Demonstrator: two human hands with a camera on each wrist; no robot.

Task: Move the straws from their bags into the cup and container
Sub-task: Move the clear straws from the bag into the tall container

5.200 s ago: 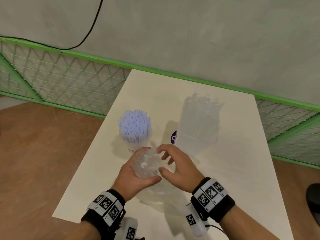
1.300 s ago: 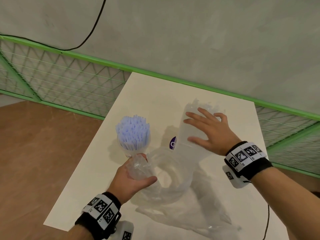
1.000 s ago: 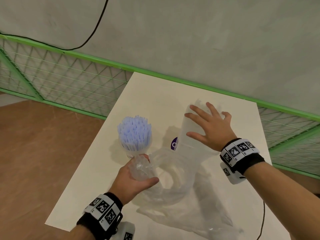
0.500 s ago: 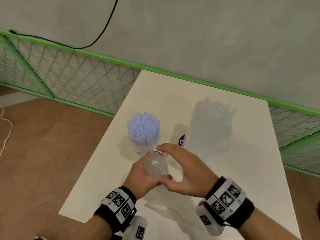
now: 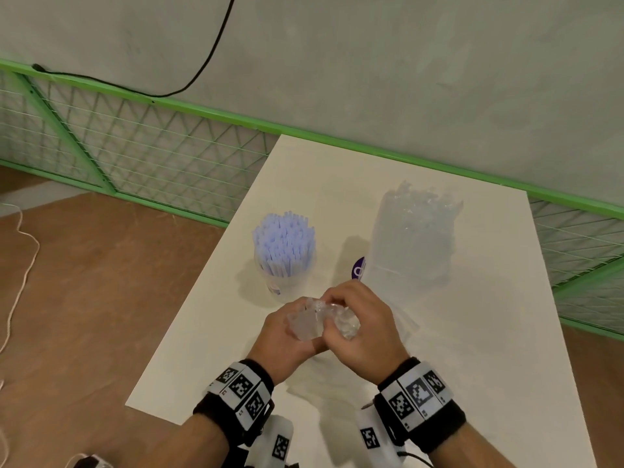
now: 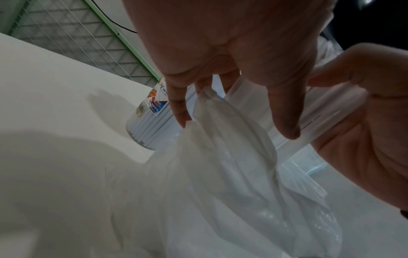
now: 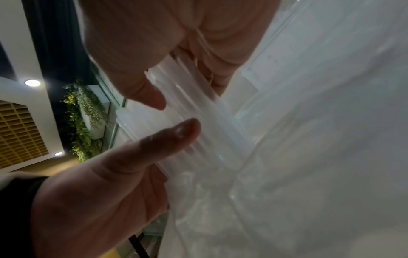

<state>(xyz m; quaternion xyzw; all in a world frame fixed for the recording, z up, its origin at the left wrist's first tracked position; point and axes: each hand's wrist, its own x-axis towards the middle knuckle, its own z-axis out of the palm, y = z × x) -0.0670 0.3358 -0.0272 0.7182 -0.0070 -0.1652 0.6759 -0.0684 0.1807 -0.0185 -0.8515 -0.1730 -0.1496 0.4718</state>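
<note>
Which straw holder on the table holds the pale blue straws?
The short round clear cup on the left; the taller clear container to its right holds clear straws.

A white table (image 5: pixel 472 349) stands against a green mesh fence (image 5: pixel 152 157), a black cable (image 5: pixel 202 69) hanging on the wall.

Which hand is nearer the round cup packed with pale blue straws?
Left. The left hand sits just in front of the round cup of pale blue straws, gripping the crumpled clear plastic bag. The right hand grips the same bag farther right.

White table (image 5: pixel 483 359), cup of blue-white straws (image 5: pixel 284 246) left, container of clear straws (image 5: pixel 413 238) right, loose plastic bag (image 5: pixel 332 388) at near edge
</note>
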